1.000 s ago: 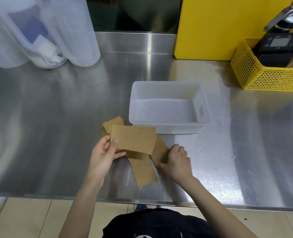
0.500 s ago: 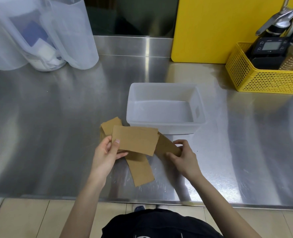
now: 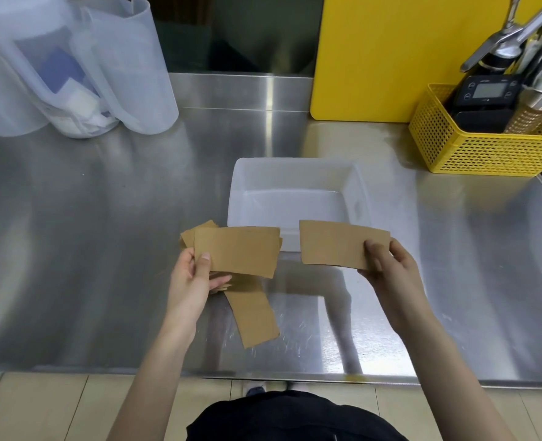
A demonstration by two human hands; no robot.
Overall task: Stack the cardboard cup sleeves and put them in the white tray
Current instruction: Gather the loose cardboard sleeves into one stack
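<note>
My left hand (image 3: 191,283) grips a small stack of flat brown cardboard cup sleeves (image 3: 238,251) by its left end, just left of the white tray's near corner. In the air before the tray's near wall, my right hand (image 3: 390,270) pinches a single sleeve (image 3: 333,243) by its right end. One more sleeve (image 3: 253,313) lies on the steel counter below the left stack, and another (image 3: 188,235) peeks out behind that stack. The white tray (image 3: 358,192) sits mid-counter with nothing inside.
A yellow mesh basket (image 3: 483,154) with a scale and tools stands at the back right. A yellow board (image 3: 374,55) leans against the back wall. Translucent plastic jugs (image 3: 129,68) stand at the back left. The counter's front edge (image 3: 263,375) runs just below my forearms.
My right hand has lifted one sleeve off the counter and raised it to the right, in front of the tray. The left hand keeps its stack nearly still.
</note>
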